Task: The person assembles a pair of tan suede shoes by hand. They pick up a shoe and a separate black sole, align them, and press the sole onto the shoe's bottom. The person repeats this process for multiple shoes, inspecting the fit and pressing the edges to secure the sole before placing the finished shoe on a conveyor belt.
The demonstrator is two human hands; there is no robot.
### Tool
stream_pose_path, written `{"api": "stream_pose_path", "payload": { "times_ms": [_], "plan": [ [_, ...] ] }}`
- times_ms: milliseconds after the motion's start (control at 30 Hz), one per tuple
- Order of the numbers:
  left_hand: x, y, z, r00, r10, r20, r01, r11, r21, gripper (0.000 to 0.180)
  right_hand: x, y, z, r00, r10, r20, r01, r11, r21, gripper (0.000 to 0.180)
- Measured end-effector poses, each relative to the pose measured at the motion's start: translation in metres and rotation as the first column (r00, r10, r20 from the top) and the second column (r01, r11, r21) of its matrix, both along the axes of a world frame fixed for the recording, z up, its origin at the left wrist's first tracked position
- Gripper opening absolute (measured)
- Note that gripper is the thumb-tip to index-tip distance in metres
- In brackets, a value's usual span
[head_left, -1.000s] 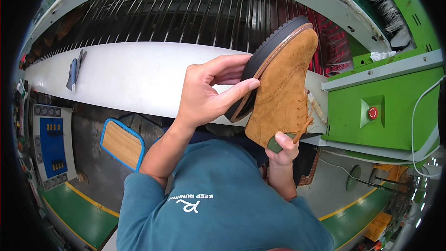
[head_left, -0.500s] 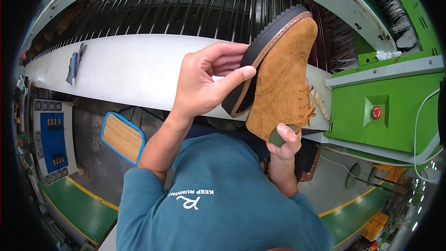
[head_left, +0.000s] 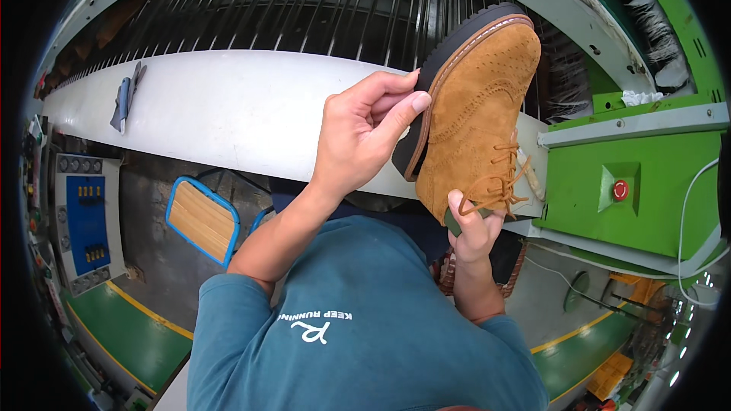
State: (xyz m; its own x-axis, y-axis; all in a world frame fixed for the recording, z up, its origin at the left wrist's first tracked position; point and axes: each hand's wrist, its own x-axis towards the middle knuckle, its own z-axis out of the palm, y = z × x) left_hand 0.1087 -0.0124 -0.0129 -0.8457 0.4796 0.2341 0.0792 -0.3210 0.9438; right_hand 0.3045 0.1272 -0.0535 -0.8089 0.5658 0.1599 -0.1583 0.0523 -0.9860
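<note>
A tan suede lace-up shoe (head_left: pixel 480 114) is held tilted above the white table, its toe pointing away from me. Along its left side runs a thick black sole (head_left: pixel 449 57) with a brown stitched welt. My left hand (head_left: pixel 362 133) has thumb and forefinger closed at the sole's edge near the middle; the other fingers are curled and partly hidden. Around the ankle opening my right hand (head_left: pixel 476 228) is closed, its thumb on a dark green piece (head_left: pixel 459 221) that shows inside the shoe. The loosely tied orange-brown laces (head_left: pixel 502 183) hang beside that hand.
A white table (head_left: pixel 228 106) stretches across in front, with a dark blue-handled tool (head_left: pixel 123 103) at its left. Metal rods (head_left: pixel 320 19) lie beyond. At right stands a green machine (head_left: pixel 594 175) with a red button (head_left: pixel 620 189). A blue-framed wooden seat (head_left: pixel 202 219) is at lower left.
The shoe and both hands have shifted slightly right. The dark gap between sole and upper near the heel no longer shows. My left thumb and forefinger have come closer together.
</note>
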Motion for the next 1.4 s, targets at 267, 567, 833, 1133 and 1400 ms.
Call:
{"api": "stream_pose_path", "payload": {
  "times_ms": [267, 567, 833, 1133, 1400],
  "plan": [
    [-0.022, -0.055, -0.048, 0.928, -0.316, 0.200, 0.280, 0.941, 0.189, 0.049, -0.036, 0.039, 0.059, 0.979, 0.197, 0.056, -0.174, 0.661, 0.730, 0.100],
    [-0.007, -0.095, -0.086, 0.963, -0.270, -0.001, 0.252, 0.901, -0.352, 0.082, -0.039, 0.061, 0.045, 0.869, 0.336, 0.364, -0.417, 0.097, 0.904, 0.110],
    [-0.028, -0.077, -0.064, 0.794, -0.396, -0.461, 0.192, 0.883, -0.428, 0.093, -0.047, 0.067, 0.047, 0.842, 0.342, 0.417, -0.469, 0.080, 0.880, 0.114],
    [-0.046, -0.069, -0.062, 0.812, -0.446, -0.377, 0.278, 0.863, -0.421, 0.087, -0.052, 0.074, 0.058, 0.883, 0.353, 0.309, -0.421, 0.303, 0.855, 0.095],
    [-0.086, -0.075, -0.052, 0.791, -0.466, -0.397, 0.247, 0.836, -0.490, 0.101, -0.099, 0.102, 0.138, 0.800, 0.574, 0.174, -0.481, 0.440, 0.758, 0.047]
  ]
}}
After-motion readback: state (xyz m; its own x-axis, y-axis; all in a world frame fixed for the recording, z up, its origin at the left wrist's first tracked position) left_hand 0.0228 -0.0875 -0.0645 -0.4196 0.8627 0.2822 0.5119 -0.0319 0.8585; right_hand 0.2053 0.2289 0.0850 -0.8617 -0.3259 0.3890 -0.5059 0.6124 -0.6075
